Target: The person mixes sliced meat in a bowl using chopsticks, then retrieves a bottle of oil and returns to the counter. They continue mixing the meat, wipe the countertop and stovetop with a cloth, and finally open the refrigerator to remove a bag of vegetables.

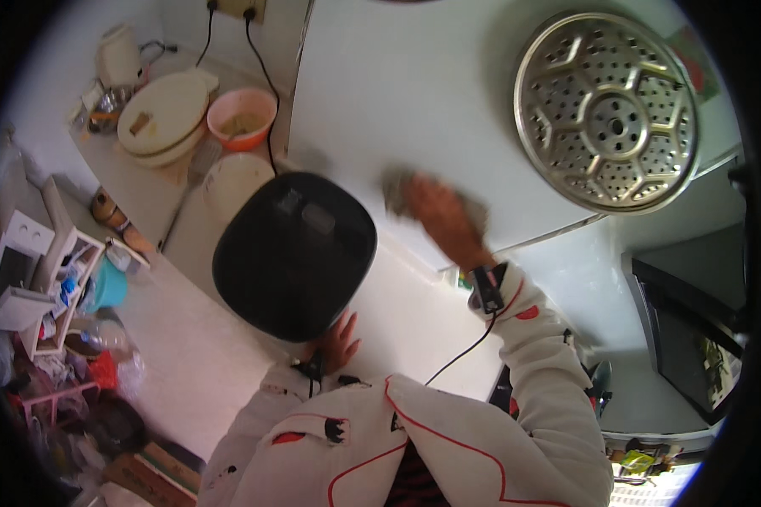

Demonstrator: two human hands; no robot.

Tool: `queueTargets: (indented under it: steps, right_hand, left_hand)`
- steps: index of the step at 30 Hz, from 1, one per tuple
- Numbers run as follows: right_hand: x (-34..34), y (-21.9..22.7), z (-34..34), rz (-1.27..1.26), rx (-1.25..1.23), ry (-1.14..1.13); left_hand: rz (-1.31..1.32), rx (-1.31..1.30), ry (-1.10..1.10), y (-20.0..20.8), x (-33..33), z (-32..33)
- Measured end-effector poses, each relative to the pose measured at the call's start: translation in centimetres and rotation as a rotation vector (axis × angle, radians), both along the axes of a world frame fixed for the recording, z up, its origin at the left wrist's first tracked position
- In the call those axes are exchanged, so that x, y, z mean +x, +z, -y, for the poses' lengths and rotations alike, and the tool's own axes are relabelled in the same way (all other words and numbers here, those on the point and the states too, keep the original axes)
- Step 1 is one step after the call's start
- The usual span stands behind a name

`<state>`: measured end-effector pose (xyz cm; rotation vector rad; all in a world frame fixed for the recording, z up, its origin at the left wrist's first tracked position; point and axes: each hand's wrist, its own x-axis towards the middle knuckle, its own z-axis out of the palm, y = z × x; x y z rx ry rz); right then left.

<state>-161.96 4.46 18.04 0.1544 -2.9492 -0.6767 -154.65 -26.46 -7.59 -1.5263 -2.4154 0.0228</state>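
Cloth (393,194): on white top (397,84), under R hand (442,216).
R grip: blurred, can't tell.
L hand (339,343): by blk appliance (292,258), part hidden, hold unclear.
Wipe (prob.): I'd press flat, overlap strokes.

Wide fisheye head view: the camera looks steeply down from above the wearer's jacket (482,448), facing forward at close range over the left hand (340,345), right hand (444,215) and pale work surface (397,93).

Smooth plastic seen on the black appliance (287,262), blurred cloth (395,196) seen right of it, shiny metal seen on the perforated disc (609,150) farther right of it
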Motion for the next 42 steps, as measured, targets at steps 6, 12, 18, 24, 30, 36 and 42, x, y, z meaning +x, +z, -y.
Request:
queueTargets:
  steps: [6, 12, 18, 24, 30, 36, 42]
  right_hand:
    - [-4.7, 3.0, 2.6, -0.335, 0.246, 0.151]
    - [-1.2, -10.6, 2.0, -0.005, -0.250, 0.140]
    - [5.2, -14.7, 3.0, 0.007, -0.459, 0.072]
    - [7.9, -15.8, 5.4, 0.065, -0.491, -0.077]
    - [13.1, -18.6, 6.6, 0.100, -0.667, -0.263]
    - [18.8, -18.1, 11.3, 0.309, -0.748, 0.024]
    - [22.8, -16.6, 7.0, 0.360, -0.655, -0.114]
  left_hand:
    - [0.696, 0.279, -0.038, 2.9, -0.6, 0.4]
    - [0.792, 0.199, -0.042, 3.5, -0.8, 0.6]
    - [0.464, 0.221, -0.276, -0.9, 0.3, -0.4]
    - [1.609, 0.717, -0.091, -1.0, 1.8, -0.2]
    - [0.711, 0.414, -0.009, 3.6, -0.7, 1.3]
    - [1.262, 0.516, -0.108, 4.5, -0.9, 1.3]
    - [1.243, 0.408, -0.136, 4.7, -1.6, 1.7]
